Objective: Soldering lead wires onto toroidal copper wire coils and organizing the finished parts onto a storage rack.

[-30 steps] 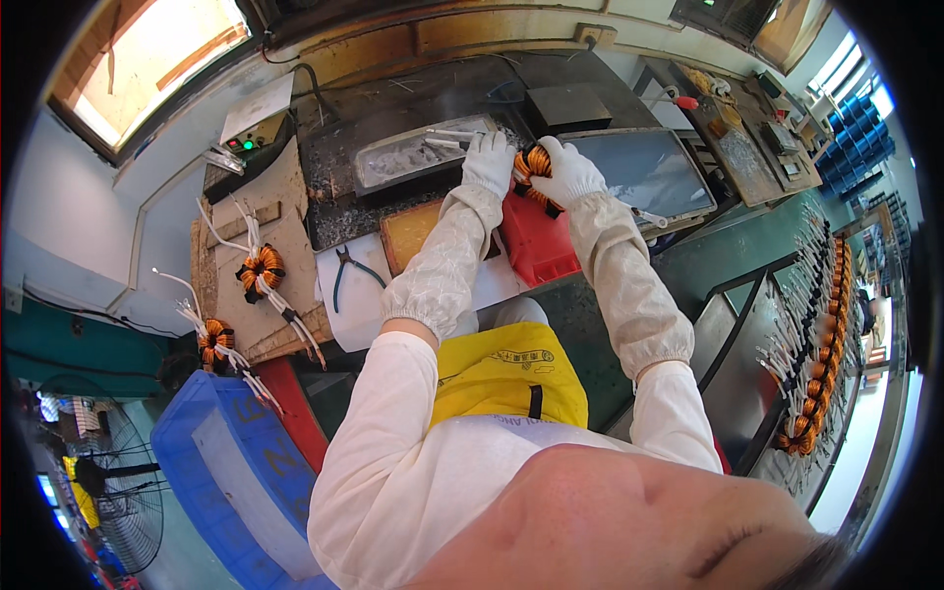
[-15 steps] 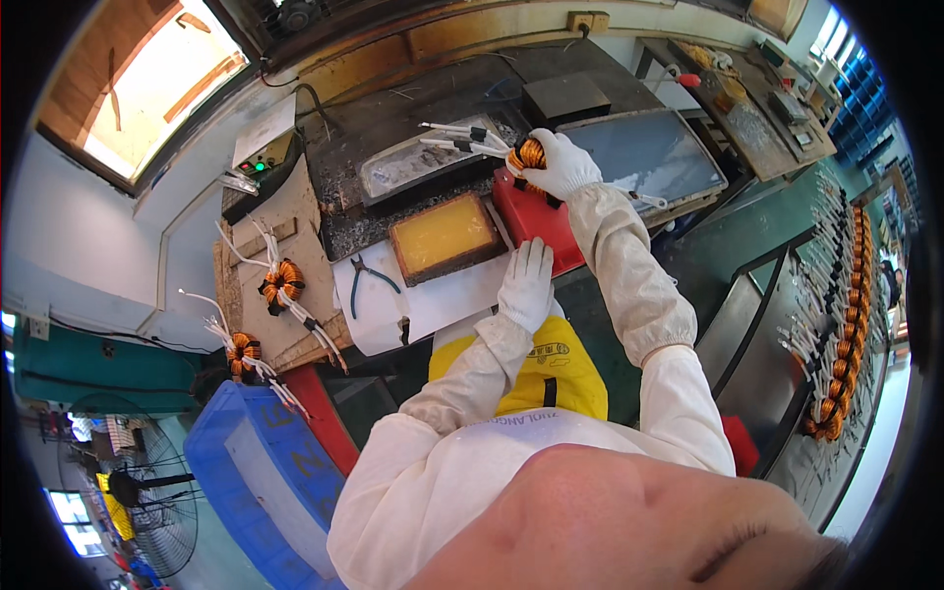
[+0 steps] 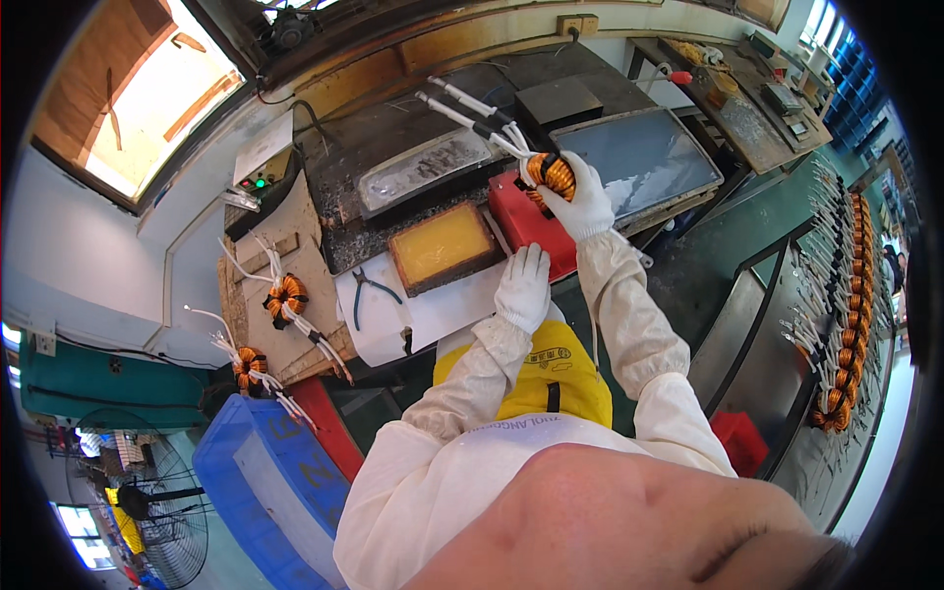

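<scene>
A ring-shaped coil [image 3: 553,177] wound with copper-coloured wire is in my gloved right hand [image 3: 590,206], fingers closed around its side. Its white leads with black sleeves point to the far left, their tips above the dark bench top. Below the coil lies a red box-shaped block [image 3: 531,224]. My gloved left hand [image 3: 523,287] rests by the near end of that block, fingers stretched out and nothing gripped. Left of the block is a dark-framed tray [image 3: 460,274] with a yellow surface. Behind it stands a long trough [image 3: 431,194] with a silvery surface.
Cutting pliers [image 3: 362,287] lie on white paper [image 3: 433,320]. Two more coils [image 3: 287,298] [image 3: 250,366] sit on a board at left, above a blue crate [image 3: 241,462]. A grey-surfaced tray [image 3: 644,157] stands at right. Beyond, a rack holds a row of coils [image 3: 854,324].
My right hand has drawn the coil a little nearer and to the right. The leads have swung up from over the trough to point farther back. My left hand stays in place.
</scene>
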Motion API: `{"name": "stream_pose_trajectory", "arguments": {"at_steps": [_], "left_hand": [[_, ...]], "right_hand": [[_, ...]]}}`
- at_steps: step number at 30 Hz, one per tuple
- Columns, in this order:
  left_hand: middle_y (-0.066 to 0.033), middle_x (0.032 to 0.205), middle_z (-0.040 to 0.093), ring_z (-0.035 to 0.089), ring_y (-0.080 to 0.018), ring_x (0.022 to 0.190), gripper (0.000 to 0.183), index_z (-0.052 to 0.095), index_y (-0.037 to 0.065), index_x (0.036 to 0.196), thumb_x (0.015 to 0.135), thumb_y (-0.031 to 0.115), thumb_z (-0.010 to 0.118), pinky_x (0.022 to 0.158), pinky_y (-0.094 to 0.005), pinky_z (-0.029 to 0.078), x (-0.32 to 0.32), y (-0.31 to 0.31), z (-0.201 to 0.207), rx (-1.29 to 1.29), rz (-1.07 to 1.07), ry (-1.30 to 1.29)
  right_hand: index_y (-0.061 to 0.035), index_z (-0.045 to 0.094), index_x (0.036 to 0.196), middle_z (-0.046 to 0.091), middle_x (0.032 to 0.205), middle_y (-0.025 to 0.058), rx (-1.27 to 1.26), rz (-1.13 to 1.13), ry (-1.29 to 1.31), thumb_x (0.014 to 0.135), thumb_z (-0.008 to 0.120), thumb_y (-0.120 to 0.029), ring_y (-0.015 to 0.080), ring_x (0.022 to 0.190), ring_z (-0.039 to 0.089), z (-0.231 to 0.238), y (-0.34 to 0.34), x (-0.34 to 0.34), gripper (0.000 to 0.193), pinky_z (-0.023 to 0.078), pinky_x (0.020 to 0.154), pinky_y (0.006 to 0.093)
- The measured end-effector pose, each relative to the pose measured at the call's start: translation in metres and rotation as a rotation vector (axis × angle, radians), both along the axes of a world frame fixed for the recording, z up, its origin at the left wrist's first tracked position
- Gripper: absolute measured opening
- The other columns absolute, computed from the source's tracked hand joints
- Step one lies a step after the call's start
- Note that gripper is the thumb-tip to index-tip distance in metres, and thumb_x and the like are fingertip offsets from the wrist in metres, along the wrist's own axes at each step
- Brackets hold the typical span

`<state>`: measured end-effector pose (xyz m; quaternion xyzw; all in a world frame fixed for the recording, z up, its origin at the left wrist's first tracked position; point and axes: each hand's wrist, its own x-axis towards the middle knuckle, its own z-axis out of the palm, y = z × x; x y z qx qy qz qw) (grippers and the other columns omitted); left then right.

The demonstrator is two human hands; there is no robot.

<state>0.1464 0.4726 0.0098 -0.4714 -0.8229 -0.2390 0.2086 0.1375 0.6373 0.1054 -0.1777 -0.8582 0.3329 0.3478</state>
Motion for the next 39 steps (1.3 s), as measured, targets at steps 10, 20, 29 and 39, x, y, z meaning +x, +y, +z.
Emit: {"name": "stream_pose_trajectory", "arguments": {"at_steps": [10,20,29,39], "left_hand": [[-0.0175,0.123,0.057,0.056,-0.0341,0.113,0.048,0.057,0.0,0.117,0.071,0.014,0.062,0.094,-0.0394,0.049,0.001,0.007,0.003,-0.011,0.038,0.059],[-0.0175,0.126,0.055,0.054,-0.0343,0.116,0.055,0.055,0.0,0.121,0.069,0.016,0.065,0.093,-0.0397,0.05,0.002,0.007,-0.003,-0.034,0.059,0.084],[-0.0174,0.126,0.055,0.055,-0.0344,0.115,0.054,0.055,0.0,0.121,0.07,0.017,0.066,0.092,-0.0392,0.05,0.002,0.004,0.006,-0.047,0.03,0.053],[-0.017,0.125,0.056,0.056,-0.0335,0.114,0.053,0.056,0.001,0.12,0.07,0.017,0.066,0.091,-0.0387,0.051,0.001,0.005,0.004,-0.042,0.024,0.051]], "right_hand": [[-0.0096,0.05,0.132,0.058,0.112,0.0168,0.044,-0.12,0.451,0.071,0.081,-0.009,0.0354,0.1,0.063,-0.059,0.001,-0.007,0.068,0.053,0.085,0.0383],[-0.0096,0.049,0.132,0.059,0.11,0.016,0.065,-0.116,0.493,0.071,0.081,-0.012,0.0348,0.097,0.063,-0.061,0.001,-0.005,0.07,0.053,0.083,0.0387],[-0.009,0.048,0.132,0.059,0.112,0.0168,0.037,-0.108,0.471,0.071,0.081,-0.011,0.0349,0.1,0.063,-0.062,0.002,-0.004,0.069,0.053,0.085,0.0387],[-0.0088,0.049,0.13,0.06,0.108,0.0164,0.053,-0.113,0.512,0.07,0.082,-0.009,0.0339,0.097,0.065,-0.062,0.001,-0.004,0.069,0.053,0.083,0.0379]]}}
